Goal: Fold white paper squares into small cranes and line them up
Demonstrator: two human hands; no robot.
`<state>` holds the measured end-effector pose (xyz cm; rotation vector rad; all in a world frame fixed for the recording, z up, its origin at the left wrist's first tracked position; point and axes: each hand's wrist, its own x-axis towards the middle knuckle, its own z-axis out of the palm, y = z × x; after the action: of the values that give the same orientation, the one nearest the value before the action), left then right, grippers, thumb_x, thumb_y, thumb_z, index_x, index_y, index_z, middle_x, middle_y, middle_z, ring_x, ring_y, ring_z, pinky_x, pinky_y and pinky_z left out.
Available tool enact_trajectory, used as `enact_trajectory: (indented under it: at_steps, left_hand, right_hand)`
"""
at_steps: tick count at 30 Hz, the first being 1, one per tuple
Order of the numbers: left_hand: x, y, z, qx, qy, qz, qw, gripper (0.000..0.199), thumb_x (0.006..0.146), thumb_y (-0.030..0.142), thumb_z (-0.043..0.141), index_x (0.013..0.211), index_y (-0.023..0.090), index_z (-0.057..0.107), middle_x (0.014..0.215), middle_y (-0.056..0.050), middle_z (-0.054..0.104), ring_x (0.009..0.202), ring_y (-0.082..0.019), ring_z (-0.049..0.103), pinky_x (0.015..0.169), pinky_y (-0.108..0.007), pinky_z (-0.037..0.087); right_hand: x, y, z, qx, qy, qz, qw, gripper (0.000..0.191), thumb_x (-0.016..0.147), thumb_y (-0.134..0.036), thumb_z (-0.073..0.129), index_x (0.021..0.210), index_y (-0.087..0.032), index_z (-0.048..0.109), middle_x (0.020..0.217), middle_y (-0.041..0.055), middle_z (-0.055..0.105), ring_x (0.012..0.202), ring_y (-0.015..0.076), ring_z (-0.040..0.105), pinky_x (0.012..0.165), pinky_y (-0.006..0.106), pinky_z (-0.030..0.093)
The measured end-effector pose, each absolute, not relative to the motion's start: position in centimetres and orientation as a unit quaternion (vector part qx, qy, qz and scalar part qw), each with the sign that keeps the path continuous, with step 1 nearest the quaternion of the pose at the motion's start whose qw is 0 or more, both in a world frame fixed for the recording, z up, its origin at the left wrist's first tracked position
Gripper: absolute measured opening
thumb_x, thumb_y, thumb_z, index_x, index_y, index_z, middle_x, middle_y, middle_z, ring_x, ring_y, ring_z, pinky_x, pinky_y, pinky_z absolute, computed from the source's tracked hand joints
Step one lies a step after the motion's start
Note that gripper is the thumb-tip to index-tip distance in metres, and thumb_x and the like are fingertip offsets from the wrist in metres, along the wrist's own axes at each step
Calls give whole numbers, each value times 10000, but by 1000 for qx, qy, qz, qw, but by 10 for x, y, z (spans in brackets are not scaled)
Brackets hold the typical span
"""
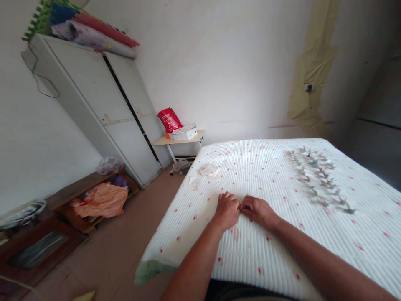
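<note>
My left hand (227,210) and my right hand (257,210) meet low over the white quilted bedspread (200,234). Both have their fingers curled and pinched together, fingertips almost touching. Whatever lies between them is too small and too covered to make out. To the right of my hands, several small folded paper-like pieces (327,184), blurred and greyish brown, stand in rows on the bedspread. Beyond my left hand lie a small pile of white papers (209,169) and a loose thin sheet (194,181).
At the far left stands a tall grey cabinet (94,104) with rolled mats (94,37) on top. A small table (180,140) beside the bed bears a red bag (169,120) and a white box (185,133). Along the left wall runs a low wooden bench with orange cloth (103,200).
</note>
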<state>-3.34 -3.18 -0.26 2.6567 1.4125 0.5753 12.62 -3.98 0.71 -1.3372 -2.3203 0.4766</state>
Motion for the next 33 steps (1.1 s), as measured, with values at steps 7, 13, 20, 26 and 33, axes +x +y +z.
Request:
enact_trajectory:
  at_steps: [7, 13, 20, 26, 33]
  left_hand:
    - [-39, -26, -11, 841, 463, 257, 112, 67, 684, 164, 590, 647, 207, 625, 708, 2, 594, 818, -157, 495, 774, -294, 343]
    - [-42, -27, -10, 817, 464, 303, 156, 62, 623, 182, 645, 677, 211, 659, 747, 16, 620, 823, -148, 514, 795, -285, 363]
    - [-45, -28, -7, 813, 459, 314, 171, 188, 590, 108, 618, 740, 210, 668, 791, 13, 628, 853, -153, 514, 817, -286, 376]
    - [-47, -29, -5, 800, 470, 331, 174, 213, 582, 68, 566, 733, 195, 647, 780, 2, 613, 882, -165, 498, 830, -291, 378]
    - [-48, -29, -5, 803, 451, 344, 183, 175, 584, 61, 563, 666, 194, 642, 751, -2, 602, 834, -157, 505, 801, -286, 390]
  right_hand:
    - [136, -33, -2, -440, -803, 263, 304, 158, 675, -94, 499, 743, -181, 612, 784, 21, 593, 723, 129, 549, 661, 226, 411]
    - [139, -31, -5, -420, -794, 293, 328, 166, 655, -78, 478, 714, -174, 600, 737, 6, 558, 663, 112, 522, 621, 216, 403]
    - [140, -32, -3, -416, -784, 311, 341, 166, 637, -93, 477, 706, -171, 607, 733, 10, 552, 658, 114, 517, 614, 222, 398]
    - [144, -24, -9, -457, -707, 397, 366, 156, 612, -154, 511, 742, -165, 598, 700, -8, 554, 612, 109, 494, 573, 223, 389]
    - [144, -24, -7, -431, -735, 394, 345, 160, 609, -107, 514, 721, -164, 612, 709, -5, 551, 604, 96, 486, 563, 208, 387]
